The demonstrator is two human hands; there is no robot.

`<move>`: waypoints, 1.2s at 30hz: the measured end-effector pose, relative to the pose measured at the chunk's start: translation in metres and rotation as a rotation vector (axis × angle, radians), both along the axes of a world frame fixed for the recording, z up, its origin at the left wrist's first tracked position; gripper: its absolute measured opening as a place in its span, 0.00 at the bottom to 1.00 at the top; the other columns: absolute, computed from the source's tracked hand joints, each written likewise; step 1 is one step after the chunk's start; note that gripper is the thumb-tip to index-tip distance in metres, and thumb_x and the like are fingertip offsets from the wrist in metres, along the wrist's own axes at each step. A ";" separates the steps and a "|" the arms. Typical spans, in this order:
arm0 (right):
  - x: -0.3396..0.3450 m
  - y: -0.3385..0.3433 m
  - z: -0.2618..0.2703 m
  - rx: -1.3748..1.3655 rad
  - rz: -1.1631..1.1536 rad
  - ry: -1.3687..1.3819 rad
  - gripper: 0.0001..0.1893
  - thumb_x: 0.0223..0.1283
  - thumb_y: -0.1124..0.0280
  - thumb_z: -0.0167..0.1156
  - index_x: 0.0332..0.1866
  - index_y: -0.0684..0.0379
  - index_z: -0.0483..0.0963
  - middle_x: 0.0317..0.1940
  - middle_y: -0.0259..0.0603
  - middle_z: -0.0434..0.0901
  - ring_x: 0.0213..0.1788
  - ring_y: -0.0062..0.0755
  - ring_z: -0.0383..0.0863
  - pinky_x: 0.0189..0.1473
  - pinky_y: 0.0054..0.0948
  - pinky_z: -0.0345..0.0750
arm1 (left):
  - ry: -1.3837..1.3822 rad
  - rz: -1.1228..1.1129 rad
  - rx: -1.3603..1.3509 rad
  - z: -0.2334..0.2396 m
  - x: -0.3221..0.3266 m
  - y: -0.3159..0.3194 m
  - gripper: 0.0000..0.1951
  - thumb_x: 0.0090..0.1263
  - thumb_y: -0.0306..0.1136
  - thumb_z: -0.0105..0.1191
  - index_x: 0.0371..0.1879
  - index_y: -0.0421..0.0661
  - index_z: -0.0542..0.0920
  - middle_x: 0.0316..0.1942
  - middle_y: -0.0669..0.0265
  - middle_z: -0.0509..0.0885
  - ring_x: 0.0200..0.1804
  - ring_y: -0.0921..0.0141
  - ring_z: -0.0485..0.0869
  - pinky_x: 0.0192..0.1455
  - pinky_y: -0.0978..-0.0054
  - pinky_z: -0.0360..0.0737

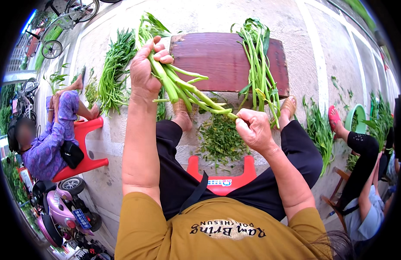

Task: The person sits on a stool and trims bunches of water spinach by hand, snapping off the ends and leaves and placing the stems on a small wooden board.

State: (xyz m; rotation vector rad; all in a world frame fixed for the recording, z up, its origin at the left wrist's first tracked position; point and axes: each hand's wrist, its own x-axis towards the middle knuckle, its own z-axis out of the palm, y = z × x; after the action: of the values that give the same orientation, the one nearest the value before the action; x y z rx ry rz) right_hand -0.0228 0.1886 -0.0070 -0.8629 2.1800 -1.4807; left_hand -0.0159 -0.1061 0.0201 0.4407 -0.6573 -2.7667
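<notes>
My left hand (146, 65) is wrapped around a bunch of leafy green stems (166, 83), probably water spinach. The leafy tops poke out above the fist, and thick cut ends fan out below it. With thumb and curled fingers, my right hand (256, 130) grips the end of one long stem that runs down from that bunch. A dark red wooden bench (203, 60) stands in front of me, beyond both hands. Across its right side lies another bundle of stems (257, 71), hanging over the near edge. Between my feet is a heap of loose leaves (221, 138) on the ground.
I sit on a red plastic stool (221, 185). More greens (114, 71) lie left of the bench, others (317, 133) to the right. A person (57, 133) holding greens sits at left; another (366, 195) sits at right near a green basin (354, 118). A scooter (62, 211) stands lower left.
</notes>
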 end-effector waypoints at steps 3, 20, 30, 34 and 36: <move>0.003 -0.004 -0.007 0.103 0.044 0.013 0.08 0.48 0.71 0.53 0.20 0.62 0.68 0.15 0.49 0.71 0.19 0.49 0.74 0.24 0.39 0.69 | 0.133 -0.001 -0.227 0.022 0.004 0.008 0.13 0.74 0.31 0.41 0.53 0.39 0.66 0.28 0.69 0.68 0.25 0.80 0.67 0.28 0.80 0.70; 0.035 0.010 -0.032 0.227 0.163 -0.026 0.08 0.46 0.68 0.53 0.18 0.59 0.70 0.16 0.47 0.73 0.22 0.52 0.76 0.26 0.42 0.73 | 0.135 0.152 -0.084 0.027 0.027 -0.057 0.12 0.77 0.33 0.36 0.48 0.37 0.68 0.26 0.70 0.65 0.23 0.78 0.65 0.27 0.79 0.70; 0.037 0.004 -0.031 0.447 0.645 0.234 0.06 0.56 0.70 0.52 0.31 0.61 0.69 0.29 0.46 0.73 0.32 0.49 0.79 0.33 0.43 0.76 | 0.094 0.080 0.253 -0.001 0.027 -0.045 0.13 0.75 0.33 0.41 0.47 0.33 0.66 0.28 0.67 0.67 0.26 0.76 0.68 0.29 0.78 0.72; 0.035 0.003 -0.031 0.400 0.629 0.221 0.06 0.57 0.70 0.51 0.31 0.61 0.70 0.30 0.47 0.73 0.34 0.50 0.78 0.35 0.43 0.76 | 0.064 0.073 0.173 -0.004 0.021 -0.031 0.14 0.74 0.33 0.42 0.50 0.34 0.65 0.29 0.67 0.67 0.27 0.76 0.69 0.32 0.78 0.73; 0.033 0.001 -0.022 0.445 0.645 0.198 0.06 0.58 0.70 0.51 0.31 0.61 0.71 0.31 0.47 0.74 0.34 0.50 0.78 0.35 0.43 0.77 | 0.018 0.077 0.108 -0.005 0.015 -0.021 0.14 0.74 0.32 0.42 0.51 0.35 0.65 0.30 0.67 0.68 0.27 0.76 0.69 0.33 0.77 0.73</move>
State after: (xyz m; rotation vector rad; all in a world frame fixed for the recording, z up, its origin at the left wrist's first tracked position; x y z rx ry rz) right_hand 0.0101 0.1892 -0.0291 -1.4021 1.9560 -0.5985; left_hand -0.0010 -0.1275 0.0147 0.4536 -0.4780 -2.7381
